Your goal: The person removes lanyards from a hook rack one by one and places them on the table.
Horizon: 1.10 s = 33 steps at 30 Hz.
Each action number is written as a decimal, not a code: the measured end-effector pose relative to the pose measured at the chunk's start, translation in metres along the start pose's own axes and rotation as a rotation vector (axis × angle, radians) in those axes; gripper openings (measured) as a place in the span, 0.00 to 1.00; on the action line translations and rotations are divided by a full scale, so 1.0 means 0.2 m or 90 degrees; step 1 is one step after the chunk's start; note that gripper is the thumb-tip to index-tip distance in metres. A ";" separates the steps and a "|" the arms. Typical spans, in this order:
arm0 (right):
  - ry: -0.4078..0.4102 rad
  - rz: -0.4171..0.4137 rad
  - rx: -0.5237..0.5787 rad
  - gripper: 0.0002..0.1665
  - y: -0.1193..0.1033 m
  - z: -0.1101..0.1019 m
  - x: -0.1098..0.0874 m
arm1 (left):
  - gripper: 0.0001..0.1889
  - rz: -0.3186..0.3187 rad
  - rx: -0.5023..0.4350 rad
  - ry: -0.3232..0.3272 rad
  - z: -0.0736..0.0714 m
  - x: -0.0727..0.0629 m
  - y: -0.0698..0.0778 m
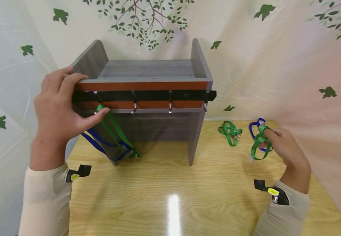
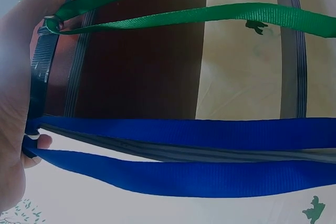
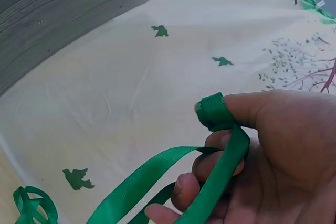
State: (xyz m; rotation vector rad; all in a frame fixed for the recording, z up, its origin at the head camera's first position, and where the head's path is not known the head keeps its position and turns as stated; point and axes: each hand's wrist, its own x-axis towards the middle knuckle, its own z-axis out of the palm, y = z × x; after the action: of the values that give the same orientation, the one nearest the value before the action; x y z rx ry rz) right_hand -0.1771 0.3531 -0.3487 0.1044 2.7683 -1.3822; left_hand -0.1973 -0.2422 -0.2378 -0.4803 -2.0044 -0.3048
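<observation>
My left hand [image 1: 56,105] grips the left end of a grey wooden shelf [image 1: 152,68], fingers over its top corner and thumb in front of the black hook rail [image 1: 152,95]. A green lanyard [image 2: 157,22] hangs from a hook beside that thumb. Farther left hangs a blue lanyard [image 2: 210,179], its top partly hidden by the hand. Over the right side of the table, my right hand [image 1: 287,147] pinches another green lanyard [image 3: 215,111] between thumb and index finger, its loop dangling below.
A loose green lanyard [image 1: 230,131] lies on the wooden table [image 1: 217,196] right of the shelf. A blue lanyard [image 1: 253,126] lies behind the right hand, partly covered. Two hooks [image 1: 170,106] at the rail's middle and right bear no lanyard. A leaf-print cloth [image 1: 235,65] hangs behind.
</observation>
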 end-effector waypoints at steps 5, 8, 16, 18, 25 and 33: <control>0.049 0.026 0.015 0.36 0.05 0.00 0.03 | 0.55 -0.004 0.001 0.000 0.00 0.00 0.00; 0.047 0.031 0.031 0.36 0.08 0.00 0.05 | 0.55 -0.006 0.001 -0.001 0.00 0.00 0.00; -0.046 0.062 0.061 0.34 0.19 0.01 0.12 | 0.55 -0.010 0.002 -0.005 -0.01 0.00 0.00; -0.080 0.063 0.042 0.36 0.23 0.02 0.14 | 0.55 -0.009 0.000 -0.005 -0.01 0.00 0.00; -0.167 0.086 0.039 0.32 0.34 0.08 0.21 | 0.56 -0.010 -0.002 -0.003 -0.01 0.00 0.00; -0.237 0.121 0.036 0.33 0.44 0.13 0.25 | 0.55 -0.009 0.001 -0.005 -0.01 0.00 0.00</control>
State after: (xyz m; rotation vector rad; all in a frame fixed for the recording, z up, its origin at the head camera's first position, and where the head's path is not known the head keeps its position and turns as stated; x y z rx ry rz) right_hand -0.2201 0.3873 -0.4369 0.0975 2.3523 -1.2824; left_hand -0.1960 -0.2425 -0.2380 -0.4673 -2.0167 -0.3104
